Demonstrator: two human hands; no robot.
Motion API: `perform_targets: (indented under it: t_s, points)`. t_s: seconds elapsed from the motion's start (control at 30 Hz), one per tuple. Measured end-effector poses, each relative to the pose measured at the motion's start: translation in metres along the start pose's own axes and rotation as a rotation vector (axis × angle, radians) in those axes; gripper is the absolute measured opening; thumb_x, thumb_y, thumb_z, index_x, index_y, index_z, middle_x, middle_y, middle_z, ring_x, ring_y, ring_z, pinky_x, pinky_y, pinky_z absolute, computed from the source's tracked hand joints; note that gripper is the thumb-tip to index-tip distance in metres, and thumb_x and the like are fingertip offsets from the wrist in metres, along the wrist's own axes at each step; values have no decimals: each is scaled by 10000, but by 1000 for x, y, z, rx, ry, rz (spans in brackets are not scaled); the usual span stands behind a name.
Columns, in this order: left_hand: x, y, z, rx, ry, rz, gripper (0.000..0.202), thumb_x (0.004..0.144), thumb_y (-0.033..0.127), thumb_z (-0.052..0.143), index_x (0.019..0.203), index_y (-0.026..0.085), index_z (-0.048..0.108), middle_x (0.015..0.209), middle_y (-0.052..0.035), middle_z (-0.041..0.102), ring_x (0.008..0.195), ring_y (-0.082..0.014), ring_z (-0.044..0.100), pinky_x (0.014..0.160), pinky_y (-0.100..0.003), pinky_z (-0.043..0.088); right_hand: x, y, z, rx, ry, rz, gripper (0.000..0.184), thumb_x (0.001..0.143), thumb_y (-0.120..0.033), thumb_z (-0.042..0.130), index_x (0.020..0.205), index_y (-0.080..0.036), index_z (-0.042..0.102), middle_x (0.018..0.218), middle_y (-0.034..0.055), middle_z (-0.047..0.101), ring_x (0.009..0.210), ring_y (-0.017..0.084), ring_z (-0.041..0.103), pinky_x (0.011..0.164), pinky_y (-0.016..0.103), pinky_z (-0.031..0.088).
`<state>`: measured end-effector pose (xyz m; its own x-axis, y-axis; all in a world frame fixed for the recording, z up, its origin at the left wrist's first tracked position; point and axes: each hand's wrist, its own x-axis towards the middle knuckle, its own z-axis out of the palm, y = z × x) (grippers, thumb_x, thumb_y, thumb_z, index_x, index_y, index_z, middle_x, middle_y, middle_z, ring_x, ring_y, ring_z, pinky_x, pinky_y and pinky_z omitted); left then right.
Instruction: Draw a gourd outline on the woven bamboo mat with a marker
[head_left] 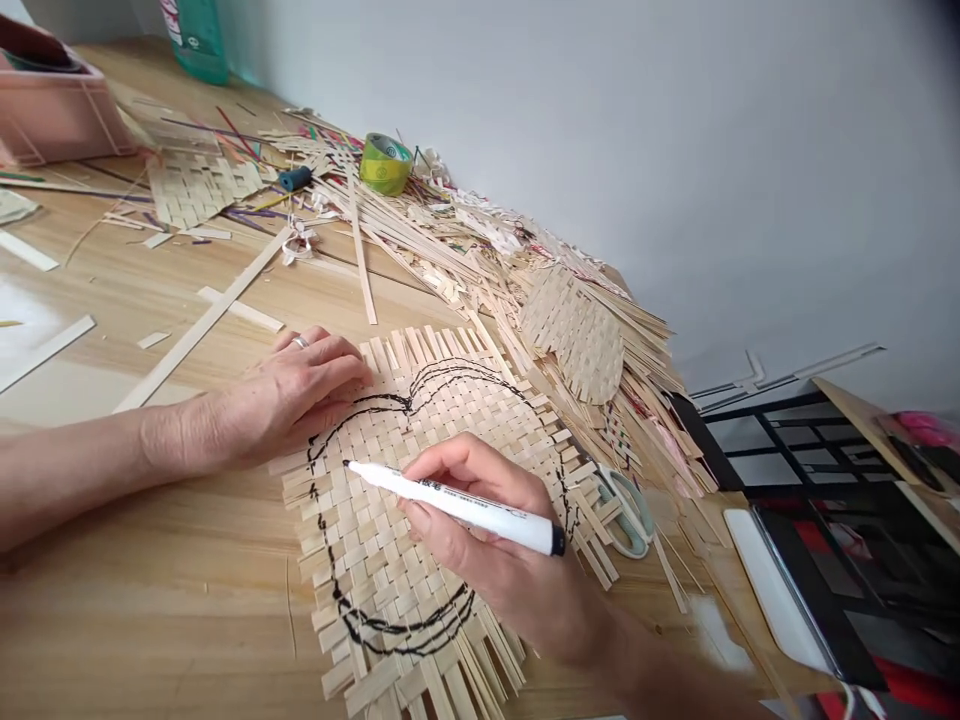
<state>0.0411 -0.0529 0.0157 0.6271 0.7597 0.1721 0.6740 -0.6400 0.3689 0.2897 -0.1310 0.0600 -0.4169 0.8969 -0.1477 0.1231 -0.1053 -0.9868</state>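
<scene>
A white marker (457, 507) is being gripped closely by the right hand (495, 570), with a black heart outline (442, 378) being shown almost closed on the woven bamboo mat (360, 540) below the grip, and the left hand (300, 395) being rested open beyond it.

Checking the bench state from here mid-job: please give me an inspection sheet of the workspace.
Surface: light wooden table, scattered with strips.
Job's things: woven strip mat bearing a black heart-shaped outline; white marker.
Clutter: heaped loose strips, second woven piece, green tape roll, scissors.
Hands: right hand, fingers gripping the marker, tip over the mat; left hand, ringed, resting on the mat's edge.
Cables: nothing seen.
Surroundings: pale wall, green bottle, pink crate.
</scene>
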Motion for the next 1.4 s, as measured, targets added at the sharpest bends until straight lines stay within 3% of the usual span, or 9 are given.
perform_targets:
  t_s: [0.13,0.23,0.4,0.5,0.73,1.4]
  points:
    - [-1,-5,11,48,97,77,382,1119,240,284,1266,199,635,1199,-29,612,1057,-194,499,924,-365,364,7,-16,0,-2,-25,36,105,864,-291,776,920,-259,693,716,-21,612,595,141,520,503,257,437]
    - [-1,-10,18,70,204,148,269,1086,268,425,1215,203,652,1149,-66,644,1000,-221,519,877,-366,362,19,-7,3,34,-24,-49,127,874,-272,771,923,-227,662,744,-20,629,625,124,534,536,241,446]
    - [1,-10,15,114,122,154,251,1075,253,438,1220,201,636,1185,-91,644,1035,-249,524,896,-375,364,32,23,7,67,-14,-114,148,926,-293,720,925,-222,590,747,-37,604,608,103,511,532,229,429]
    - [1,-8,14,133,144,153,248,1076,215,429,1240,195,615,1204,-86,627,1043,-245,509,906,-377,357,32,32,8,72,-36,-141,155,919,-259,724,922,-221,574,739,-53,578,588,86,495,514,214,411]
    - [-1,-9,20,113,195,166,216,1078,202,452,1253,201,578,1196,-65,601,1037,-228,496,906,-362,332,30,32,9,43,-66,-187,145,903,-191,714,910,-212,571,726,-68,553,563,66,478,497,203,394]
    - [-1,-11,23,133,225,171,195,1058,218,501,1232,221,588,1179,-52,610,1024,-232,493,897,-368,333,29,35,9,-7,-29,-211,153,913,-210,724,937,-223,574,726,-67,562,554,73,486,486,210,390]
